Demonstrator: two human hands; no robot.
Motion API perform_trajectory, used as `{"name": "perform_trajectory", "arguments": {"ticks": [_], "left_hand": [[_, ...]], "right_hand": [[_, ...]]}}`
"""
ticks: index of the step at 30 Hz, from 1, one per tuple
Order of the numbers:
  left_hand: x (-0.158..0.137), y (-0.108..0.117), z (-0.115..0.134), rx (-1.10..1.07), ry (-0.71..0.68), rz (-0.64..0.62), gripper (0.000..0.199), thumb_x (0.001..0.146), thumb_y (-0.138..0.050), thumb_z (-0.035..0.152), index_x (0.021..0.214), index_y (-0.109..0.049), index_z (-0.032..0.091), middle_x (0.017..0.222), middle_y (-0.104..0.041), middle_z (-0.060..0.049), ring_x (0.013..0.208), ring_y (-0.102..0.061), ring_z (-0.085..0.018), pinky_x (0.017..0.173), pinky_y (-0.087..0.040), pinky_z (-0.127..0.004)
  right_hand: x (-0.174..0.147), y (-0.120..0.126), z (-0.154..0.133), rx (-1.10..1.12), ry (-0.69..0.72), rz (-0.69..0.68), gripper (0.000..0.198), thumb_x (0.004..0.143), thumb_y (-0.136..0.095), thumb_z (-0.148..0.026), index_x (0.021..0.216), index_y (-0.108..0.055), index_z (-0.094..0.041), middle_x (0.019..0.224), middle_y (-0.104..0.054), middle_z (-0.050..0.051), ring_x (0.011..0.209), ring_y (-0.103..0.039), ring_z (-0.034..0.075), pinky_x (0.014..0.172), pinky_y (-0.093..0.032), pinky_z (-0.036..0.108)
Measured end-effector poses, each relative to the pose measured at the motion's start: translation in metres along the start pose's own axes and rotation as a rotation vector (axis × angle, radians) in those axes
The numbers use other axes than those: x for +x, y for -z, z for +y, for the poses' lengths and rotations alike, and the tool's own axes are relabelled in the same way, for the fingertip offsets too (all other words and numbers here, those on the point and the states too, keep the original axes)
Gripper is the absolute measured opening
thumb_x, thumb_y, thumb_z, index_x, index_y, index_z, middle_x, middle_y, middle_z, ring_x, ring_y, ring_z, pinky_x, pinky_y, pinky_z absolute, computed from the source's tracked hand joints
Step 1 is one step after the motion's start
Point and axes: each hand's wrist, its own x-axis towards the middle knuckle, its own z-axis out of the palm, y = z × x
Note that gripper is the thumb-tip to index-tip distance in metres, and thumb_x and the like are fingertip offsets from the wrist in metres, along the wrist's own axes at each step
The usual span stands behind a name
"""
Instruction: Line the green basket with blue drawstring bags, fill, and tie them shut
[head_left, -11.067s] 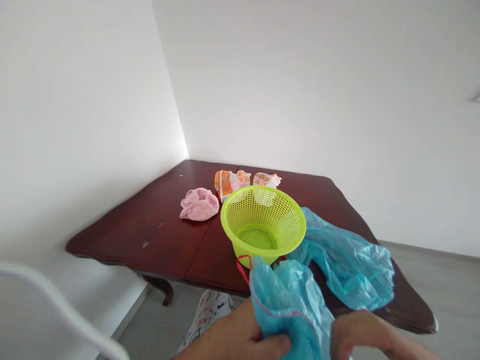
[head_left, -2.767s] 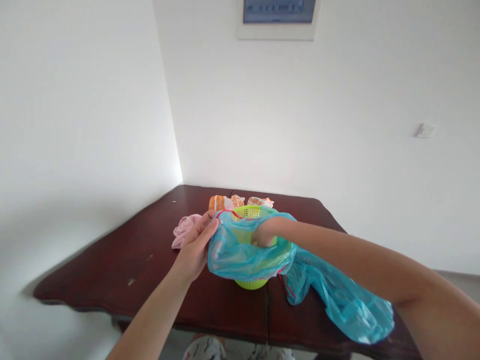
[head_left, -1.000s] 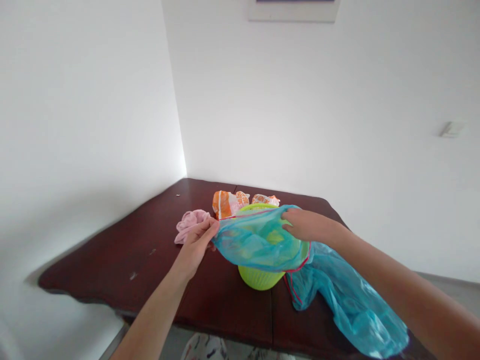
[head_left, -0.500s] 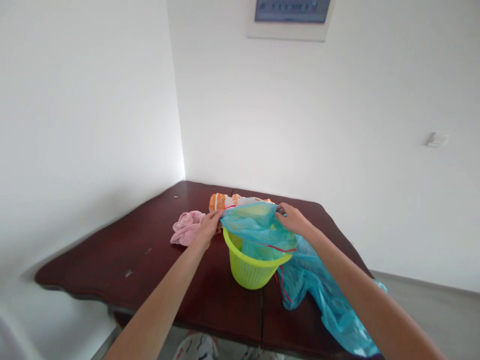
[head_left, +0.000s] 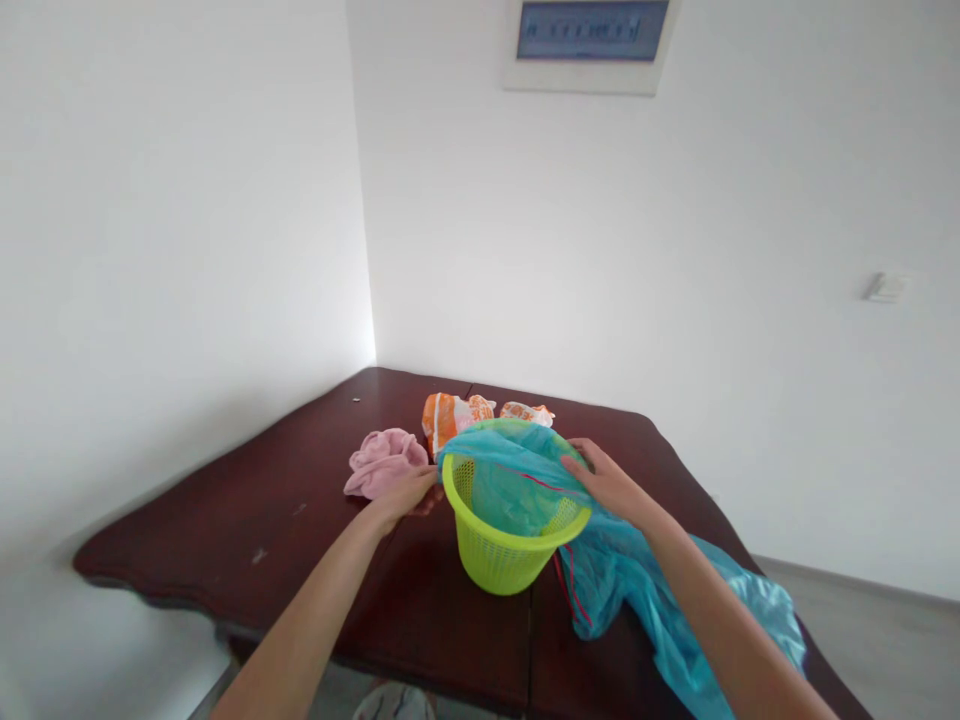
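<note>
Both hands (head_left: 409,497) (head_left: 609,485) flank green basket (head_left: 501,560), arms (head_left: 307,620) (head_left: 709,605) outstretched.

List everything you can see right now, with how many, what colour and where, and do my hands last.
Table: 1, dark red-brown, against the walls
Basket: 1, lime green, upright on the table
Lining bag: 1, blue with red edging, partly inside the basket
Spare bag: 1, blue with red edging, right of the basket
Cloth: 1, pink, left of the basket
Packets: 2, orange and white, behind the basket
Panel: 1, blue-grey in white frame, far wall
Switch plate: 1, white, far wall, right
Walls: 2, white, meeting behind the table
Floor: 1, grey, below
Patterned clothing: 1 patch, white, bottom edge
Left hand: 1, basket's left rim
Right hand: 1, basket's right rim
</note>
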Motion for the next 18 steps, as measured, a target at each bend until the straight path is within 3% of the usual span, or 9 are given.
{"name": "perform_trajectory", "arguments": {"ticks": [2,3,5,6,8,13,18], "left_hand": [[-0.012,0.009,0.003,0.03,-0.163,0.045,0.073,0.089,-0.077,0.091,0.121,-0.082,0.025,0.116,-0.085,-0.013,0.101,-0.081,-0.032,0.082,-0.066,-0.042],[-0.02,0.012,0.006,0.06,-0.308,0.065,0.075,0.098,-0.069,0.089,0.137,-0.079,0.026,0.139,-0.083,-0.015,0.125,-0.08,-0.036,0.1,-0.068,-0.048],[-0.037,0.014,0.017,0.172,-0.623,0.033,0.068,0.114,-0.057,0.079,0.161,-0.068,0.03,0.174,-0.066,-0.016,0.163,-0.06,-0.038,0.134,-0.051,-0.057],[-0.044,0.014,0.023,0.251,-0.74,-0.021,0.064,0.118,-0.057,0.073,0.166,-0.065,0.032,0.182,-0.058,-0.014,0.173,-0.05,-0.037,0.143,-0.039,-0.059],[-0.055,0.011,0.032,0.391,-0.876,-0.098,0.058,0.119,-0.061,0.069,0.166,-0.066,0.034,0.184,-0.056,-0.013,0.175,-0.047,-0.037,0.147,-0.031,-0.06],[-0.055,0.002,0.027,0.401,-1.053,0.071,0.052,0.114,-0.069,0.074,0.134,-0.078,0.027,0.153,-0.076,-0.016,0.145,-0.071,-0.037,0.128,-0.054,-0.056],[-0.06,-0.018,0.003,0.231,-0.986,0.285,0.037,0.117,-0.069,0.061,0.106,-0.079,0.027,0.137,-0.082,-0.015,0.129,-0.077,-0.034,0.121,-0.06,-0.054]], "right_hand": [[-0.034,-0.005,0.002,0.095,0.107,0.118,0.059,0.113,-0.068,-0.065,0.16,-0.068,-0.03,0.16,-0.073,0.014,0.147,-0.072,0.033,0.122,-0.064,0.054],[-0.051,-0.009,0.001,0.107,0.154,0.18,0.058,0.113,-0.069,-0.065,0.161,-0.068,-0.033,0.168,-0.068,0.014,0.155,-0.067,0.034,0.124,-0.062,0.055],[-0.081,-0.021,0.0,0.09,0.207,0.254,0.044,0.115,-0.07,-0.061,0.15,-0.079,-0.035,0.174,-0.063,0.013,0.161,-0.063,0.035,0.132,-0.056,0.059],[-0.092,-0.028,-0.001,0.091,0.216,0.287,0.037,0.116,-0.071,-0.058,0.14,-0.084,-0.034,0.172,-0.065,0.013,0.16,-0.063,0.036,0.134,-0.053,0.061],[-0.108,-0.043,-0.002,0.14,0.222,0.368,0.03,0.116,-0.072,-0.054,0.125,-0.088,-0.031,0.167,-0.069,0.015,0.155,-0.067,0.037,0.133,-0.054,0.063],[-0.119,-0.075,-0.003,0.293,0.282,0.598,0.022,0.115,-0.076,-0.045,0.109,-0.088,-0.028,0.165,-0.072,0.016,0.154,-0.069,0.038,0.127,-0.059,0.063],[-0.129,-0.086,-0.007,0.409,0.245,0.61,0.028,0.117,-0.071,-0.05,0.104,-0.079,-0.026,0.177,-0.064,0.016,0.167,-0.06,0.043,0.138,-0.048,0.072]]}}
